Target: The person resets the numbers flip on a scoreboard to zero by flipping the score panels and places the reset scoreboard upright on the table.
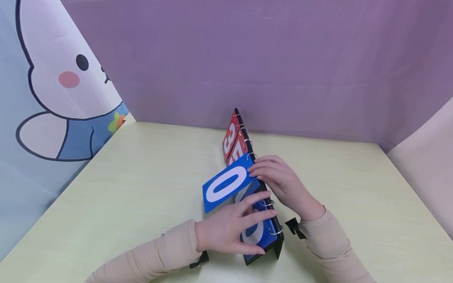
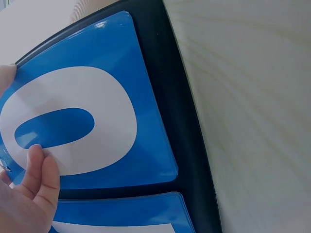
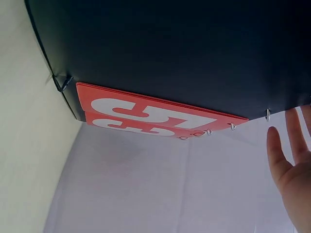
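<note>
A tabletop flip scoreboard (image 1: 279, 245) stands tented on the table, its black spine bearing metal rings. My left hand (image 1: 230, 228) spreads over the near blue card (image 2: 146, 121), which bears a white 0. Its long fingers reach over the spine and its thumb lies at the near end, gripping the board. Another blue card (image 1: 212, 198) with a 0 is lifted at an angle off the board. My right hand (image 1: 279, 182) is at the spine, straight fingertips touching that card near its rings; in the right wrist view the thumb (image 3: 276, 150) stands apart from the fingers.
Red cards (image 3: 146, 114) showing a 5 and a 3 hang at the board's far end. The pale table (image 1: 159, 173) meets a purple cloth backdrop (image 1: 269, 70). A cartoon-printed sheet (image 1: 46, 86) borders the left side.
</note>
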`<move>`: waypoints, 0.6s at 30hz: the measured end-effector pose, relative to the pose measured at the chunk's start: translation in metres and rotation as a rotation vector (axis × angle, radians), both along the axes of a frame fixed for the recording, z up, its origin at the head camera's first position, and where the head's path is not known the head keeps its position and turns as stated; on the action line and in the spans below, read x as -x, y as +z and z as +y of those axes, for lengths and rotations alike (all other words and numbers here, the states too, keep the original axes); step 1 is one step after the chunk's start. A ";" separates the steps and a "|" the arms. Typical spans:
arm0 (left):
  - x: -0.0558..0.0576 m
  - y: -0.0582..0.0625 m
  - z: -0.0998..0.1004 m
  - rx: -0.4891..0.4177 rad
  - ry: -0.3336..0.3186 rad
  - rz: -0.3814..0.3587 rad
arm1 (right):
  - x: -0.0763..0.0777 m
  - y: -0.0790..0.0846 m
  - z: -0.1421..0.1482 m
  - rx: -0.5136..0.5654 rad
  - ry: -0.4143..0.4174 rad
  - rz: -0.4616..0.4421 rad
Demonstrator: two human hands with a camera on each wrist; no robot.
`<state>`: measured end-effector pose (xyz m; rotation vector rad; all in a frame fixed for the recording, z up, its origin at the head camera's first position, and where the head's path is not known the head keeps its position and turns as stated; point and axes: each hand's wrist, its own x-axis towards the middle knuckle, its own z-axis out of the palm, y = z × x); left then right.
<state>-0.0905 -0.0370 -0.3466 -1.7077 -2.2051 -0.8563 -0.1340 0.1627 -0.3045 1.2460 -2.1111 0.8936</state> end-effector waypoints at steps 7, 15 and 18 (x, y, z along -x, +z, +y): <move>0.001 -0.001 0.000 -0.015 -0.008 0.002 | -0.001 0.002 0.001 -0.072 -0.009 -0.130; 0.003 -0.002 0.002 -0.028 -0.023 0.032 | -0.001 0.004 0.002 -0.031 0.014 -0.312; 0.003 -0.002 0.002 -0.042 -0.027 0.056 | -0.001 0.003 0.003 0.042 0.010 -0.351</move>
